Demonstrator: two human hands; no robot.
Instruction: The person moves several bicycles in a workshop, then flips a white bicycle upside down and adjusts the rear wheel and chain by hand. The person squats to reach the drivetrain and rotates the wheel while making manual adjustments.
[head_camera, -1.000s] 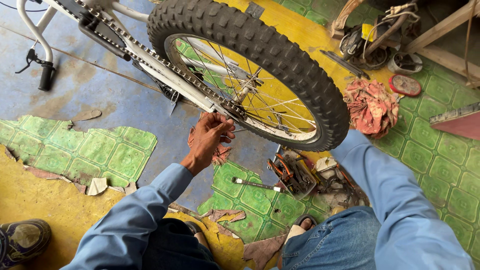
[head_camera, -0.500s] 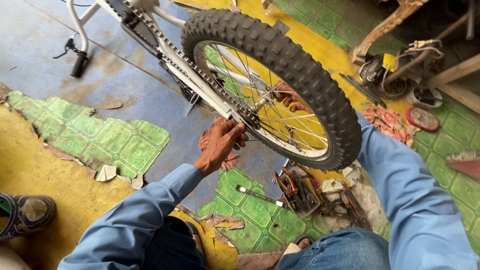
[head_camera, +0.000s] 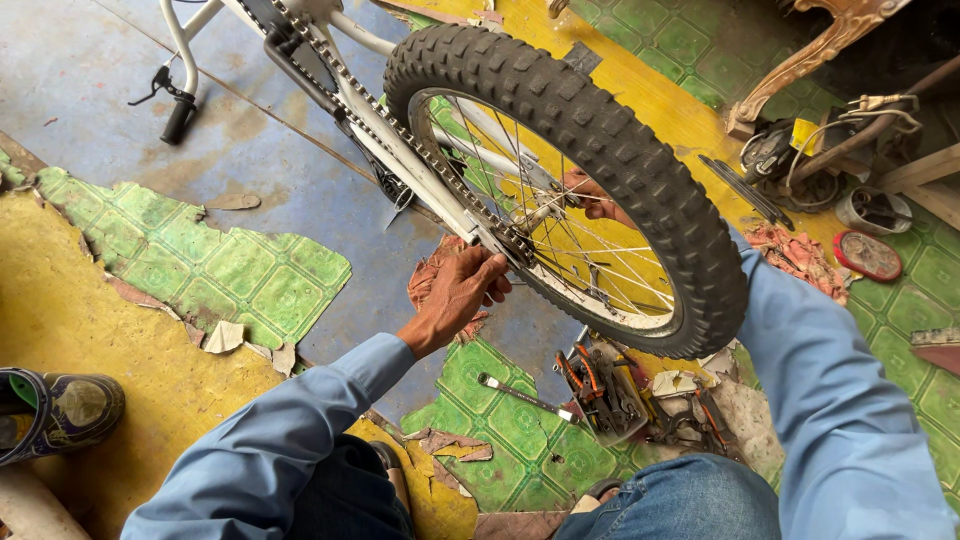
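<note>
The person bends over an upside-down white bicycle frame (head_camera: 400, 150) that stands on the worn floor of blue, green and yellow covering (head_camera: 230, 270). The rear wheel with the black knobby rubber tyre (head_camera: 640, 170) is in the middle of the floor, a little toward the far edge. The left hand (head_camera: 455, 300) is at the near side of the wheel's axle, where the metal drive chain (head_camera: 400, 140) meets the small sprocket; its fingers are curled against this part, but I cannot tell if they really clench something. The right hand (head_camera: 590, 195) is behind the spokes, on the far side of the hub, and mostly hidden, so its grip is not clear.

A red-brown cloth rag (head_camera: 430, 280) lies on the floor just under the left hand. Near the floor's near edge lies a silver metal wrench (head_camera: 525, 397), and beside it a heap of pliers with orange handles (head_camera: 600, 385). A dark muddy shoe (head_camera: 60, 410) is at the left edge.
</note>
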